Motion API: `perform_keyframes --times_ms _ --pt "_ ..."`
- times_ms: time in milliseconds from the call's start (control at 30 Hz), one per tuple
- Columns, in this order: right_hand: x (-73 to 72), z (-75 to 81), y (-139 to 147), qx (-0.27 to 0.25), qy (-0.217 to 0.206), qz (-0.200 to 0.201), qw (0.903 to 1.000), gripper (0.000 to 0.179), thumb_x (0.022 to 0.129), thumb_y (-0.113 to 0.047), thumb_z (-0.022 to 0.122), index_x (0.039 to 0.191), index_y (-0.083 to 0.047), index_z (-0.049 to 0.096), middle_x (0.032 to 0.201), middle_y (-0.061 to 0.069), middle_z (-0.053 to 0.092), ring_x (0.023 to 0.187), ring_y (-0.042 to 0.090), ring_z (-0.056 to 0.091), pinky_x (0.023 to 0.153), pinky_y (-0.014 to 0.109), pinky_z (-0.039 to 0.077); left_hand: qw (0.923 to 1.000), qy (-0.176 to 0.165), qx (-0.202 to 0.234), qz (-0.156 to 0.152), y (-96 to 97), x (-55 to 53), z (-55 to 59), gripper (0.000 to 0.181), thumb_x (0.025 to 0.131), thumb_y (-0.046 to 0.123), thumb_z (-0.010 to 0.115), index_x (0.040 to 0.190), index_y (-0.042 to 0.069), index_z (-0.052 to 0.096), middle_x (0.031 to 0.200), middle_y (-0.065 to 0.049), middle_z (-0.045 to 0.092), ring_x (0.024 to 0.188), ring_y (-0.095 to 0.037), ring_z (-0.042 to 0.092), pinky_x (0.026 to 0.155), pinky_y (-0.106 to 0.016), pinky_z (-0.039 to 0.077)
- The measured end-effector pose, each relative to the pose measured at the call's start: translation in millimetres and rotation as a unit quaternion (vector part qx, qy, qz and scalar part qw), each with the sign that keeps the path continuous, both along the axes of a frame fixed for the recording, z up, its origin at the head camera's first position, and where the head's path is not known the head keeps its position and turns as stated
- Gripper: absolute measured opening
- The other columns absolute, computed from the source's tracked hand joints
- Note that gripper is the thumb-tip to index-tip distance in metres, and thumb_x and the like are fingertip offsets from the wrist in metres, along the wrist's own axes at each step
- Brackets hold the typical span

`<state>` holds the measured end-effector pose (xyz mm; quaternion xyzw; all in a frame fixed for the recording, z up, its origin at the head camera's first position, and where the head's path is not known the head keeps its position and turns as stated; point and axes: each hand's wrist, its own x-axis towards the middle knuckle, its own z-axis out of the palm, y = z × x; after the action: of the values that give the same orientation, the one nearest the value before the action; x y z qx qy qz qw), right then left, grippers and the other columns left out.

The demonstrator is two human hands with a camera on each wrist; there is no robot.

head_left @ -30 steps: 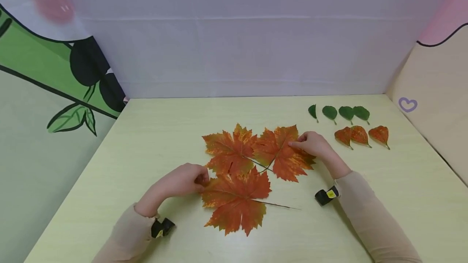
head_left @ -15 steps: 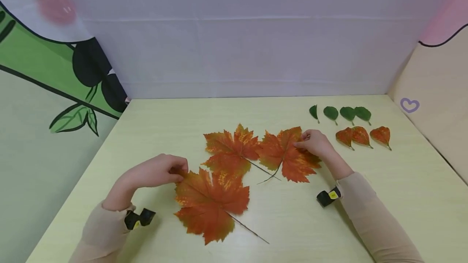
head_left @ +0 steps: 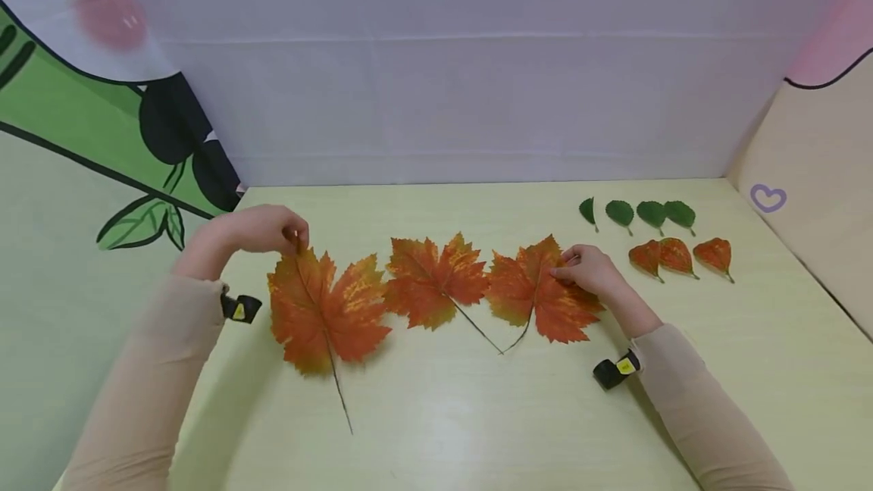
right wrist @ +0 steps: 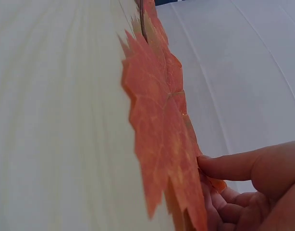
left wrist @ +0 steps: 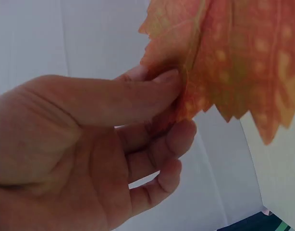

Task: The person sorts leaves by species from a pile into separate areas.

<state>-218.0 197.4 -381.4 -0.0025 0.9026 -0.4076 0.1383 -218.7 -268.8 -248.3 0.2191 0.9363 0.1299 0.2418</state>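
Observation:
Three large orange maple leaves lie in a row on the pale yellow table (head_left: 450, 415). My left hand (head_left: 295, 236) pinches the tip of the left maple leaf (head_left: 320, 313), whose stem points toward me. In the left wrist view, thumb and fingers (left wrist: 157, 96) clamp the edge of that leaf (left wrist: 239, 57). The middle maple leaf (head_left: 433, 283) lies free. My right hand (head_left: 563, 267) holds the upper right edge of the right maple leaf (head_left: 539, 298). In the right wrist view one finger (right wrist: 224, 166) presses on that leaf (right wrist: 159, 139) with the others curled under its edge.
Several small green leaves (head_left: 634, 212) lie in a row at the back right, with three small orange leaves (head_left: 678, 254) just in front of them. White cloth walls stand behind; a beige panel with a heart (head_left: 768, 197) closes the right side.
My left hand has carried its maple leaf from the front centre out to the left and turned its stem toward me. The right hand has shifted its leaf slightly right, so the leaves no longer overlap.

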Motion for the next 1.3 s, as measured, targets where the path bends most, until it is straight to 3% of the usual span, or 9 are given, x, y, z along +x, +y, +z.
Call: perform_keyframes --times_ms 133,267,433,567,733,833,967,1133,1300 --pt "-0.2 -1.5 3 0.006 0.003 -0.004 1.0 0.039 0.085 -0.02 0.063 0.109 0.007 0.05 0.088 0.012 0.058 0.075 0.018 0.055 0.065 0.024 0.042 0.9954 0.04 -0.082 0.029 4.4 -36.5 -0.1 0.016 0.082 -0.005 0.055 0.089 0.003 0.066 0.091 -0.011 0.063 0.078 -0.023 0.054 0.081 -0.053 0.041" --pt "0.3 -0.6 2 0.005 0.006 -0.001 1.0 0.039 0.085 -0.02 0.063 0.11 0.007 0.05 0.088 0.012 0.058 0.075 0.018 0.055 0.065 0.025 0.042 0.9873 0.084 -0.11 0.078 7.5 -62.7 -11.4 0.022 0.082 -0.007 0.049 0.094 0.002 0.067 0.096 -0.017 0.062 0.082 -0.028 0.052 0.081 -0.05 0.043" --pt "0.1 -1.0 0 0.003 0.007 -0.004 1.0 0.039 0.084 -0.02 0.064 0.109 0.007 0.05 0.088 0.012 0.058 0.075 0.018 0.055 0.065 0.025 0.042 0.9796 0.146 -0.081 0.112 10.7 -87.2 -33.6 0.032 0.08 -0.011 0.039 0.098 -0.003 0.065 0.101 -0.022 0.06 0.089 -0.034 0.053 0.073 -0.041 0.044" --pt "1.4 -2.3 0 0.009 0.008 -0.004 0.9999 0.038 0.084 -0.02 0.065 0.108 0.006 0.05 0.087 0.012 0.057 0.075 0.019 0.053 0.065 0.026 0.041 0.9716 0.17 -0.033 0.161 10.1 -103.6 -54.8 0.035 0.083 -0.011 0.037 0.099 -0.002 0.067 0.108 -0.023 0.06 0.102 -0.039 0.051 0.081 -0.044 0.044" --pt "1.4 -3.5 0 0.01 0.011 -0.004 0.9999 0.037 0.084 -0.02 0.064 0.108 0.005 0.051 0.088 0.012 0.056 0.077 0.02 0.053 0.067 0.027 0.041 0.9506 0.22 0.019 0.218 8.5 -120.3 -80.0 0.033 0.085 -0.008 0.039 0.096 0.0 0.069 0.105 -0.022 0.062 0.104 -0.04 0.051 0.091 -0.05 0.04" --pt "1.2 -3.0 0 0.009 0.015 -0.003 0.9998 0.037 0.084 -0.019 0.064 0.108 0.006 0.051 0.089 0.012 0.056 0.078 0.02 0.053 0.067 0.027 0.041 0.9377 0.245 0.054 0.241 8.0 -126.5 -92.1 0.029 0.085 -0.007 0.041 0.09 -0.001 0.07 0.099 -0.022 0.063 0.098 -0.039 0.053 0.086 -0.048 0.043" --pt "1.7 -3.7 -1 0.01 0.014 -0.001 0.9999 0.036 0.084 -0.02 0.064 0.107 0.005 0.051 0.09 0.012 0.056 0.079 0.021 0.051 0.068 0.028 0.041 0.9283 0.248 0.081 0.265 6.7 -130.8 -105.0 0.026 0.087 -0.007 0.043 0.09 -0.003 0.069 0.1 -0.023 0.061 0.097 -0.038 0.053 0.083 -0.046 0.045" --pt "2.3 -4.4 -2 0.014 0.012 -0.003 0.9998 0.036 0.084 -0.02 0.064 0.106 0.005 0.051 0.09 0.013 0.056 0.081 0.022 0.05 0.068 0.028 0.04 0.9299 0.228 0.094 0.273 3.8 -138.4 -118.2 0.028 0.087 -0.005 0.04 0.101 -0.004 0.065 0.109 -0.024 0.058 0.105 -0.039 0.05 0.089 -0.047 0.042" --pt "1.0 -3.2 -1 0.016 0.02 -0.002 0.9997 0.036 0.084 -0.019 0.064 0.106 0.005 0.052 0.09 0.012 0.055 0.08 0.022 0.051 0.067 0.027 0.041 0.9408 0.215 0.087 0.247 3.8 -144.1 -122.8 0.038 0.087 -0.002 0.042 0.125 -0.006 0.05 0.128 -0.027 0.045 0.118 -0.042 0.041 0.096 -0.049 0.036"
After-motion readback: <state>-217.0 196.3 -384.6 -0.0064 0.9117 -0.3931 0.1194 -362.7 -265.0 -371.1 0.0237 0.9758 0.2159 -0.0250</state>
